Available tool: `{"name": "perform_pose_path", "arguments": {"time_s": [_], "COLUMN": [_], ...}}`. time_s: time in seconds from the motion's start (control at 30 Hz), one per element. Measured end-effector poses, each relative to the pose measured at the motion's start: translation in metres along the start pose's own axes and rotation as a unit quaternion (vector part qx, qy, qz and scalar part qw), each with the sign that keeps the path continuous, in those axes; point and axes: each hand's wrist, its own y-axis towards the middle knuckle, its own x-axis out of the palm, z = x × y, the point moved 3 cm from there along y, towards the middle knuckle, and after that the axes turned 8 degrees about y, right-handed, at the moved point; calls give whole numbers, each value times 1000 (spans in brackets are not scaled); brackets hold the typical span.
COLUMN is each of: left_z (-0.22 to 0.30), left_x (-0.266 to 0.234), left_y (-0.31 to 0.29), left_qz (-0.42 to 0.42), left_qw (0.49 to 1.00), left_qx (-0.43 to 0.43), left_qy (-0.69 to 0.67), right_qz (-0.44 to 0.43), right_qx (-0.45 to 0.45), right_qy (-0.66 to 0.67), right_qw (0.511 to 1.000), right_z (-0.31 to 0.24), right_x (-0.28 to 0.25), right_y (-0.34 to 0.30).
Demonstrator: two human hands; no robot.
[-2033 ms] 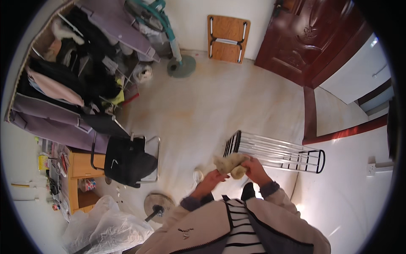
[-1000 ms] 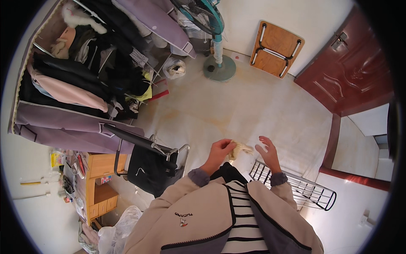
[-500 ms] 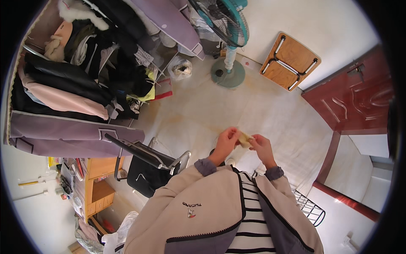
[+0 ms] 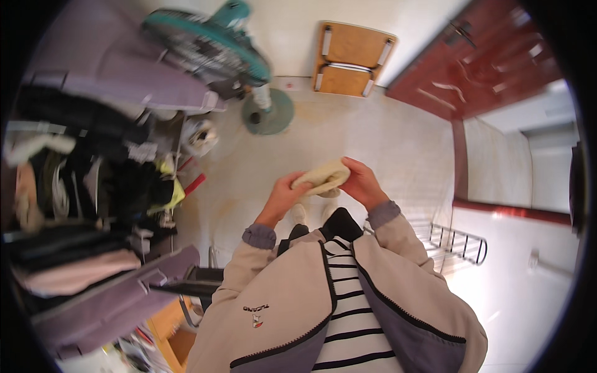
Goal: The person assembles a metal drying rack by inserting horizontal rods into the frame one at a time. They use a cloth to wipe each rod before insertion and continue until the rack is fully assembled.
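Note:
A pale yellow piece of soft cloth [image 4: 322, 174], folded or rolled into a loop, is held in front of my body above the floor. My left hand [image 4: 283, 196] grips its left end, thumb laid along the near side. At the other end my right hand [image 4: 363, 184] pinches the cloth, its fingers partly hidden behind it. Whether the cloth is a sock, a cap or something else cannot be made out. Below it, my light shoes [image 4: 301, 215] show on the floor.
A teal standing fan [image 4: 267, 113] and a folded wooden table [image 4: 345, 60] stand by the far wall. On the left is an open purple fabric wardrobe [image 4: 118, 78] full of clothes. A dark red door [image 4: 429, 81] is at right, a black wire rack [image 4: 459, 244] nearer.
My view has turned, so the room appears shifted left and rotated. The hands have moved apart and closer to me; the cloth, earlier small and bunched, now shows spread wider.

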Motion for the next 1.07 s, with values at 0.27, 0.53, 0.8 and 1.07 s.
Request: {"name": "perform_pose_path", "arguments": {"time_s": [0.27, 0.53, 0.8, 1.07], "left_z": [63, 137, 221, 235], "left_x": [75, 224, 375, 511], "left_y": [136, 290, 420, 562], "left_qz": [-66, -203, -347, -331], "left_qw": [954, 939, 928, 941], "left_qx": [-40, -150, 18, -32], "left_qy": [-289, -235, 136, 55], "right_qz": [71, 235, 157, 355], "right_qx": [-72, -212, -349, -364], "right_qy": [-222, -138, 243, -165], "right_qw": [970, 939, 891, 845], "right_z": [-102, -236, -374, -508], "right_x": [-46, -160, -216, -294], "right_y": [-30, -72, -115, -141]}}
